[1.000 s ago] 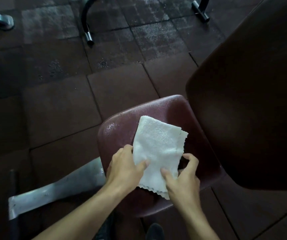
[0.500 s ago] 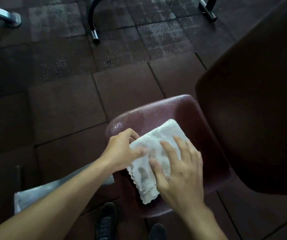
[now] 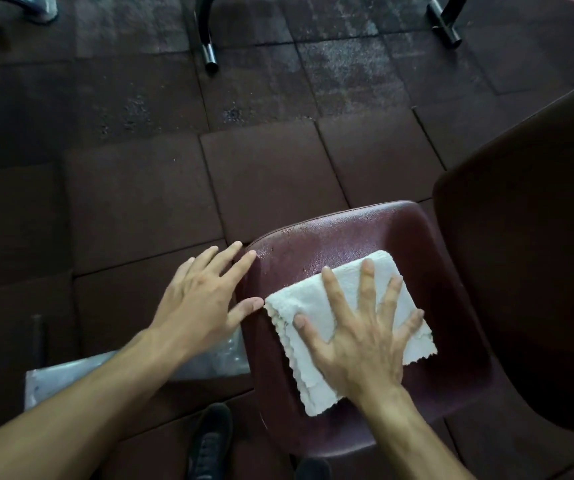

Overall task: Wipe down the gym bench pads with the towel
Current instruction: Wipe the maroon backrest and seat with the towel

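I am now pressing my spread right hand (image 3: 358,341) flat on the towel (image 3: 313,306), wiping the maroon seat pad (image 3: 330,233), my left hand (image 3: 202,296) having let go, fingers spread at the pad's edge.

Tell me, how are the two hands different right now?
The right hand lies flat on the white towel, fingers spread wide, pressing it onto the seat pad. The left hand touches no towel; it reaches the pad's left edge, fingers closer together. Both hands are open, palms down.

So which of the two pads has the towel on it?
The smaller seat pad, where the right hand presses the towel; the big pad is bare.
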Demonstrator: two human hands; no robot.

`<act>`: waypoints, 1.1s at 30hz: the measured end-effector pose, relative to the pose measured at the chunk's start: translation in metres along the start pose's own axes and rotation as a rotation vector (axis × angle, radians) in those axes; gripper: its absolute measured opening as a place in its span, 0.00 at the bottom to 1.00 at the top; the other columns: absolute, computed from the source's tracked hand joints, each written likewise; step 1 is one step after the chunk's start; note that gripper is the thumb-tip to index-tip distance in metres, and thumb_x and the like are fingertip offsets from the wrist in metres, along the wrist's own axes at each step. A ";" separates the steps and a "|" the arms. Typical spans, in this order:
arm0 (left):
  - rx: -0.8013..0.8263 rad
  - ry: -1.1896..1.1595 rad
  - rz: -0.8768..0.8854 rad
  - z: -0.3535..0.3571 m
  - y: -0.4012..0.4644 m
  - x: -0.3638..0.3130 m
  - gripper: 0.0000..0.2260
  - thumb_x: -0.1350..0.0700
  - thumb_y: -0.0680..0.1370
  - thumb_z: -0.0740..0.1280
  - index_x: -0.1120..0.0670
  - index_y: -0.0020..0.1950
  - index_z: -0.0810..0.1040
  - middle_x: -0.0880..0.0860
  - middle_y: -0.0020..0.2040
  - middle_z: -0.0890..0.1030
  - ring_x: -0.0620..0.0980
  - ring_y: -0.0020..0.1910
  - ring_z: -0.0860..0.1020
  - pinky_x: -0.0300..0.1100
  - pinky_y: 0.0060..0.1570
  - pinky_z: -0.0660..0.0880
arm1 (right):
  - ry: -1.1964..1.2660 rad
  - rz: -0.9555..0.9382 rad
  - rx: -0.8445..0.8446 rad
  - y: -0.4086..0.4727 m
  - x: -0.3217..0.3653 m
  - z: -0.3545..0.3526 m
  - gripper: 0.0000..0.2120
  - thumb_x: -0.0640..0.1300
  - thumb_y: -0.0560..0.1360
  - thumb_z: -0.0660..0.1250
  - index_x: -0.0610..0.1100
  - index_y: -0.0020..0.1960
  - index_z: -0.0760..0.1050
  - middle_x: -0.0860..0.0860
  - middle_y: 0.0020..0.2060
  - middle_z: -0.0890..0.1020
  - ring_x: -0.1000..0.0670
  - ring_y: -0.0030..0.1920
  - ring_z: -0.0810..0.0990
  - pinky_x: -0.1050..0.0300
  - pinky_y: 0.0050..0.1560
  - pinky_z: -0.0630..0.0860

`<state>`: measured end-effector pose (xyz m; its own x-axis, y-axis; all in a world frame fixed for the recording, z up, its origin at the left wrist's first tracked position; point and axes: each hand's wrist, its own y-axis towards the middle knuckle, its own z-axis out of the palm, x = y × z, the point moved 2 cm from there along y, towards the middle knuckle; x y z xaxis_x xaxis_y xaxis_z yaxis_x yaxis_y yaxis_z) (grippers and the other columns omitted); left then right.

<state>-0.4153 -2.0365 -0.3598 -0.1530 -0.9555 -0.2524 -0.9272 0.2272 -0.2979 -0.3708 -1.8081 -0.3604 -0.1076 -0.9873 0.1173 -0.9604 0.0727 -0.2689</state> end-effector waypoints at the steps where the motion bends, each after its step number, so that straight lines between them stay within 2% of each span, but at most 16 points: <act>1: 0.000 0.030 0.014 -0.002 0.003 0.001 0.36 0.29 0.73 0.50 0.45 0.77 0.65 0.50 0.76 0.68 0.58 0.73 0.68 0.58 0.68 0.67 | 0.015 0.030 -0.008 0.010 0.004 -0.002 0.39 0.81 0.73 0.42 0.68 0.80 0.44 0.47 0.82 0.39 0.33 0.79 0.35 0.17 0.68 0.41; 5: 0.078 0.054 0.059 -0.002 0.003 0.005 0.41 0.24 0.69 0.49 0.42 0.79 0.59 0.48 0.78 0.64 0.57 0.75 0.65 0.59 0.70 0.64 | 0.079 0.088 -0.021 0.045 0.020 -0.010 0.38 0.79 0.74 0.45 0.66 0.80 0.45 0.48 0.82 0.38 0.32 0.79 0.34 0.17 0.68 0.40; 10: 0.105 0.009 0.065 0.006 -0.009 0.004 0.44 0.20 0.67 0.48 0.39 0.79 0.52 0.44 0.79 0.57 0.55 0.78 0.60 0.58 0.72 0.60 | 0.042 -0.037 -0.026 0.005 0.000 -0.003 0.36 0.78 0.75 0.46 0.67 0.80 0.51 0.50 0.82 0.38 0.34 0.80 0.35 0.17 0.68 0.42; 14: 0.096 -0.016 0.069 0.002 -0.003 0.006 0.46 0.19 0.64 0.45 0.37 0.78 0.43 0.41 0.79 0.49 0.51 0.80 0.52 0.55 0.75 0.52 | 0.047 0.057 -0.007 0.028 0.006 -0.008 0.37 0.79 0.73 0.45 0.68 0.80 0.47 0.51 0.82 0.37 0.35 0.80 0.34 0.17 0.68 0.41; 16: 0.105 -0.015 0.083 0.002 -0.003 0.008 0.46 0.19 0.64 0.46 0.37 0.77 0.41 0.40 0.79 0.47 0.51 0.80 0.50 0.54 0.75 0.52 | 0.099 0.116 -0.022 0.054 0.023 -0.012 0.37 0.79 0.74 0.45 0.68 0.80 0.46 0.54 0.82 0.36 0.34 0.79 0.32 0.17 0.67 0.39; 19: 0.089 -0.002 0.084 0.007 -0.008 0.013 0.48 0.19 0.66 0.49 0.42 0.80 0.50 0.43 0.80 0.52 0.53 0.79 0.56 0.56 0.74 0.56 | 0.103 0.053 -0.042 0.066 0.031 -0.012 0.35 0.77 0.76 0.46 0.67 0.79 0.50 0.59 0.81 0.39 0.31 0.78 0.32 0.16 0.65 0.37; 21: 0.079 0.003 0.083 0.010 -0.011 0.013 0.49 0.19 0.66 0.49 0.46 0.80 0.55 0.45 0.80 0.56 0.54 0.78 0.59 0.57 0.73 0.60 | 0.075 -0.027 -0.056 0.051 0.021 -0.009 0.33 0.76 0.76 0.48 0.67 0.78 0.54 0.60 0.82 0.43 0.31 0.79 0.34 0.15 0.66 0.40; 24: 0.098 0.012 0.076 0.012 -0.011 0.011 0.52 0.18 0.64 0.49 0.46 0.81 0.52 0.44 0.80 0.54 0.53 0.79 0.57 0.56 0.74 0.58 | 0.015 -0.057 -0.043 0.025 0.003 -0.008 0.34 0.77 0.75 0.47 0.67 0.78 0.57 0.60 0.82 0.46 0.32 0.80 0.38 0.14 0.66 0.44; 27: 0.093 0.049 0.084 0.012 -0.007 0.014 0.53 0.17 0.63 0.47 0.46 0.80 0.47 0.42 0.80 0.51 0.53 0.79 0.55 0.58 0.75 0.56 | 0.027 0.026 -0.025 0.047 0.007 -0.013 0.35 0.78 0.74 0.46 0.69 0.78 0.52 0.59 0.82 0.43 0.32 0.79 0.37 0.14 0.66 0.44; 30: 0.066 0.128 0.138 0.009 -0.007 0.016 0.51 0.17 0.66 0.46 0.49 0.79 0.59 0.46 0.78 0.64 0.57 0.75 0.66 0.62 0.69 0.66 | 0.074 0.074 -0.049 0.084 0.032 -0.017 0.34 0.77 0.75 0.46 0.69 0.78 0.52 0.58 0.82 0.43 0.29 0.78 0.36 0.15 0.66 0.40; 33: 0.052 0.173 0.159 0.011 -0.008 0.021 0.51 0.17 0.66 0.47 0.48 0.79 0.59 0.48 0.78 0.64 0.58 0.75 0.65 0.63 0.69 0.66 | 0.054 -0.026 -0.071 0.096 0.050 -0.015 0.31 0.76 0.76 0.47 0.67 0.77 0.58 0.58 0.82 0.49 0.29 0.78 0.37 0.14 0.64 0.41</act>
<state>-0.4077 -2.0562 -0.3726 -0.3565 -0.9238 -0.1397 -0.8683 0.3828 -0.3153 -0.4723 -1.8480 -0.3657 -0.0946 -0.9801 0.1748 -0.9785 0.0592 -0.1974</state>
